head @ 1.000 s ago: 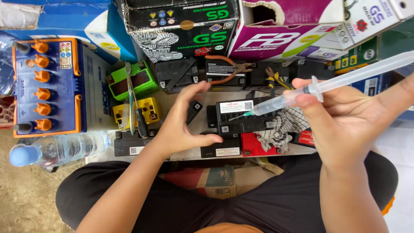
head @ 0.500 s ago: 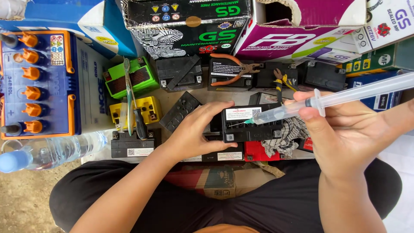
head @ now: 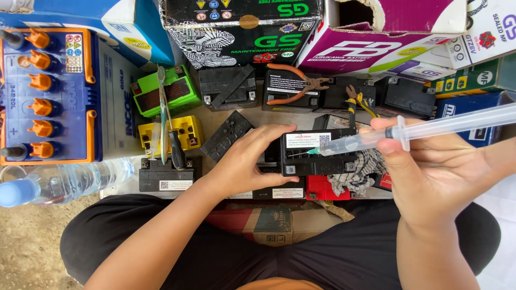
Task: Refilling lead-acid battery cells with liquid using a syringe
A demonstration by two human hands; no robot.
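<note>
A person seated cross-legged steadies a small black battery [head: 314, 154] with the left hand [head: 244, 161], whose grip is wrapped around the battery's left end, thumb below and fingers curled over the top edge. The battery sits at the middle of a low tabletop [head: 215, 115], a white label on its upper face. The right hand [head: 430, 172] holds a clear plastic syringe [head: 424, 130] in a narrow grip, thumb and fingers pinched at the barrel's flange, the barrel lying nearly level and running off to the right. The syringe's green-hubbed needle tip touches the top of the battery just beside the label. A grey rag [head: 357, 177] lies bunched under the right hand's fingers, next to a red battery [head: 322, 189]. Behind stand more small batteries, among them a green one [head: 161, 94] and a yellow one [head: 172, 134], with a screwdriver [head: 164, 118] laid across them. Orange-handled pliers [head: 293, 86] rest on another black battery. To the left are a large blue-and-white battery with orange caps [head: 54, 91] and a plastic water bottle [head: 64, 180]; cardboard boxes [head: 242, 27] line the back.
</note>
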